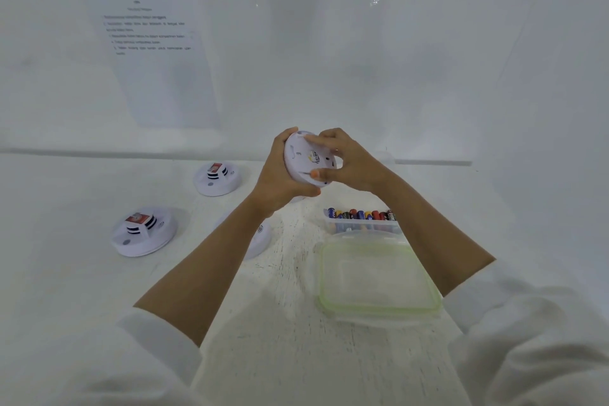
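A round white smoke detector [301,158] is held up above the table with its flat back side facing me. My left hand [280,175] grips its left rim, fingers curled round the far edge and under the bottom. My right hand [346,161] pinches the right side, thumb on the lower back face and index finger laid across the top. A battery label shows in the back of the detector, between my right hand's fingers.
Two more smoke detectors [217,178] [143,231] lie on the white table at left, a third [260,239] partly hidden under my left forearm. A clear tub of batteries [362,219] stands at right, its green-rimmed lid [379,277] in front. Printed sheets hang on the wall.
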### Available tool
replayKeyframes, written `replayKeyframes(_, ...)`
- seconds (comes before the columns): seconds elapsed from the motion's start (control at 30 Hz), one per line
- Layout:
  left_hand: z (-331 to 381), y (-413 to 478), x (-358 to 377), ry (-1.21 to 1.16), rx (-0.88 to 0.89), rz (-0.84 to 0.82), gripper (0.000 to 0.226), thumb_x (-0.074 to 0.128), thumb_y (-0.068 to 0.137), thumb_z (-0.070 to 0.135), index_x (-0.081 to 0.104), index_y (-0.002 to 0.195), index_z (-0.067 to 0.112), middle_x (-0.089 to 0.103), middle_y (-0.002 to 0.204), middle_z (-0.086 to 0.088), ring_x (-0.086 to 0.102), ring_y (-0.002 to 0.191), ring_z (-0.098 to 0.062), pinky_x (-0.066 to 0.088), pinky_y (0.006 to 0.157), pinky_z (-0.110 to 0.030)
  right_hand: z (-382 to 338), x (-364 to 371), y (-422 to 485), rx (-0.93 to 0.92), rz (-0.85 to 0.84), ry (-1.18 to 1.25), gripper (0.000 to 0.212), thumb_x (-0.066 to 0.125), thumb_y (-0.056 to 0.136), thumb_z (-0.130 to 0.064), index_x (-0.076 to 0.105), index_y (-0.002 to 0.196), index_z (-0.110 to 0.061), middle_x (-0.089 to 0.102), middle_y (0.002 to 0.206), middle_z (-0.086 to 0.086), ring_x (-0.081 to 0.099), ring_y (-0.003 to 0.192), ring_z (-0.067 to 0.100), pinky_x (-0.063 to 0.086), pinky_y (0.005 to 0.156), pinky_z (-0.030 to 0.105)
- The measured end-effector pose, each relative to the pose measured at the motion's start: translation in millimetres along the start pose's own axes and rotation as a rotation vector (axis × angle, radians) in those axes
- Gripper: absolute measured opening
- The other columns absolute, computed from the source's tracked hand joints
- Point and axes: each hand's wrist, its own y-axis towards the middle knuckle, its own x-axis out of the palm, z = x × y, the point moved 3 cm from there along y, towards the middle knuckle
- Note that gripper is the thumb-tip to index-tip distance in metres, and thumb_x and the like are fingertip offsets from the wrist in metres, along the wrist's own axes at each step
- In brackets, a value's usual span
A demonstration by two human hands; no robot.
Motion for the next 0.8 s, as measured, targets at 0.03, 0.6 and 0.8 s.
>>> replayKeyframes(0.03, 0.1, 0.3, -3.2, 0.01, -0.004, 0.01, 0.1, 0.083, 0.042, 0.015, 0.03, 0.128, 0.02, 0.045, 0.12, 0.011, 0.052, 0.103, 0.01, 0.049, 0.082, -0.013, -1.3, 1.9, 0.8, 0.026, 0.007, 0.023, 0.062, 0.069, 0.08, -0.014, 0.043, 0.136, -0.014, 0.038, 0.128, 0.011, 0.037, 0.118, 0.016, 0.037, 0.098, 0.02)
replayKeyframes(0.6, -29.1, 10.0, -136.0, 0.386, 0.021, -0.003, 0.111, 0.086, 0.053, 0.028, 0.021, 0.143, 0.027, 0.048, 0.128, -0.003, 0.049, 0.115, -0.018, 0.042, 0.101, -0.039, -42.8, 117.1, 76.2, 0.386, 0.401, 0.867, 0.045, 0.057, 0.085, -0.003, 0.042, 0.125, -0.018, 0.057, 0.112, 0.014, 0.061, 0.094, 0.029, 0.055, 0.069, 0.038)
replayKeyframes(0.8, -65.9, -13.6, -229.5, -0.027, -0.346, -0.086, 0.079, 0.077, 0.07, 0.002, 0.035, 0.132, 0.027, 0.048, 0.131, -0.01, 0.052, 0.115, -0.02, 0.054, 0.079, -0.023, -67.3, 183.8, 121.6, 0.424, 0.403, 1.113, 0.03, 0.047, 0.09, -0.003, 0.043, 0.114, -0.02, 0.059, 0.101, 0.007, 0.059, 0.087, 0.022, 0.053, 0.064, 0.037)
